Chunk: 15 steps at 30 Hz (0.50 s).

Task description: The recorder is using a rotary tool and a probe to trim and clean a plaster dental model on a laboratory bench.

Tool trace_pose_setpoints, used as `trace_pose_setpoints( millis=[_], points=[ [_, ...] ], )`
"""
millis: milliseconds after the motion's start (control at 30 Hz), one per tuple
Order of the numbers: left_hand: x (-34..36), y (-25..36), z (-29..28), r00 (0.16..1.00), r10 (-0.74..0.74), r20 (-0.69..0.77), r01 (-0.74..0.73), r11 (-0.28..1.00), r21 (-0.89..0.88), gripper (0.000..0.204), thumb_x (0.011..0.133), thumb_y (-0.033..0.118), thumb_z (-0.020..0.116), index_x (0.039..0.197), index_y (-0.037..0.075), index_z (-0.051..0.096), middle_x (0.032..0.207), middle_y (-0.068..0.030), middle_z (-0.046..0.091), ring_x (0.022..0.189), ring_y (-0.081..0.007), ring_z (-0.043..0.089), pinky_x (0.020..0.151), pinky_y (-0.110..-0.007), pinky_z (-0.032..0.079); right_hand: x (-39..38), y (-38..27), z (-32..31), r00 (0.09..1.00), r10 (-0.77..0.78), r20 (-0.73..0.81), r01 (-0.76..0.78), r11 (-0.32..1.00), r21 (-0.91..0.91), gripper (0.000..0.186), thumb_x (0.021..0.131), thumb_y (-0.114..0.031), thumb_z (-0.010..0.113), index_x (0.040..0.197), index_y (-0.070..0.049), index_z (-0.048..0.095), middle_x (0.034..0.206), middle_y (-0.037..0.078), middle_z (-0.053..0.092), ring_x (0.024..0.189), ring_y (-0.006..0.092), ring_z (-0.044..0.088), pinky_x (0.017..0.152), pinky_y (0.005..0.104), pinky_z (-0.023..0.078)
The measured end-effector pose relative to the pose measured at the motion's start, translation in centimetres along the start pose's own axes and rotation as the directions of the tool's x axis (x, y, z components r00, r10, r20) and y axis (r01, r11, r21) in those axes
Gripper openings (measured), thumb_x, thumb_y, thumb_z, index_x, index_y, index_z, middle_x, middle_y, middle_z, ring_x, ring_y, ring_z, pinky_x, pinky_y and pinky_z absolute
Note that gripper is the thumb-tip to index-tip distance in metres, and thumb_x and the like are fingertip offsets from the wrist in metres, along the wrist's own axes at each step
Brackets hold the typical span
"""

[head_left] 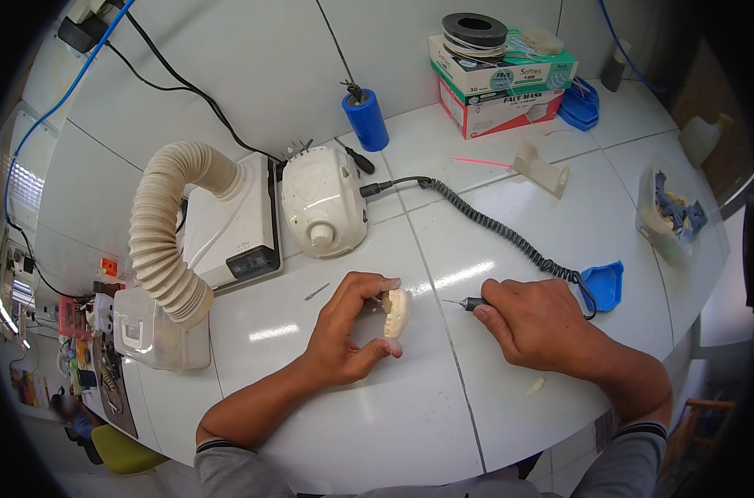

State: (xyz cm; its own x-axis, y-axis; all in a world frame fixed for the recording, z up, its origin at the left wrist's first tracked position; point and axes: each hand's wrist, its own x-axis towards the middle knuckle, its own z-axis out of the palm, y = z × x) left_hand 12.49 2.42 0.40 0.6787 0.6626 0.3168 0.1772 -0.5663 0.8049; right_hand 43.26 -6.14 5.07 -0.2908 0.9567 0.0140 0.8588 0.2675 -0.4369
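My left hand [349, 328] pinches a cream-coloured dental model [397, 314] between thumb and fingers, its row of teeth standing upright above the tiled white table. In my right hand [539, 324] is a dark rotary handpiece [474, 304], its thin bur pointing left toward the model with a gap between them. A coiled black cord [509, 232] links the handpiece to a white control unit [323, 203] with a round knob. On the table beyond my left hand lies a small loose bur [317, 291]. A pale fragment [536, 386] rests below my right hand.
A suction box [227, 224] with a ribbed hose [157, 241] stands at the left, beside a clear plastic case [165, 344]. Behind are a blue cylinder [366, 120] and stacked mask boxes [501, 91]. A blue tray [602, 285] and a tub of moulds [671, 212] sit right.
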Motion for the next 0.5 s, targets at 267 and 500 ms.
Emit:
trace_pose_setpoints(
  millis=[267, 500],
  points=[
    [0.1, 0.08, -0.04, 1.0, 0.004, 0.004, -0.004, 1.0, 0.004, 0.078, 0.09, 0.042, 0.093, 0.148, 0.002, 0.06, 0.127, -0.0159, 0.062, 0.111, -0.0274, 0.065, 0.097, -0.039, 0.056, 0.0, 0.0, -0.05, 1.0, -0.005, -0.001, 0.005, 1.0, 0.001, 0.029, 0.112, -0.032, 0.062, 0.099, -0.006, 0.065, 0.068, 0.01, 0.067, 0.057, 0.0336, 0.066, 0.053, 0.0466, 0.05],
    [0.08, 0.13, -0.09, 1.0, -0.002, 0.014, 0.002, 1.0, 0.003, 0.077, 0.09, 0.042, 0.092, 0.148, 0.001, 0.06, 0.127, -0.0161, 0.062, 0.111, -0.0278, 0.065, 0.098, -0.039, 0.056, 0.0, 0.0, -0.08, 1.0, -0.011, -0.003, 0.011, 1.0, -0.005, 0.029, 0.112, -0.032, 0.063, 0.099, -0.006, 0.065, 0.068, 0.01, 0.067, 0.057, 0.034, 0.065, 0.053, 0.0466, 0.05]
  ],
)
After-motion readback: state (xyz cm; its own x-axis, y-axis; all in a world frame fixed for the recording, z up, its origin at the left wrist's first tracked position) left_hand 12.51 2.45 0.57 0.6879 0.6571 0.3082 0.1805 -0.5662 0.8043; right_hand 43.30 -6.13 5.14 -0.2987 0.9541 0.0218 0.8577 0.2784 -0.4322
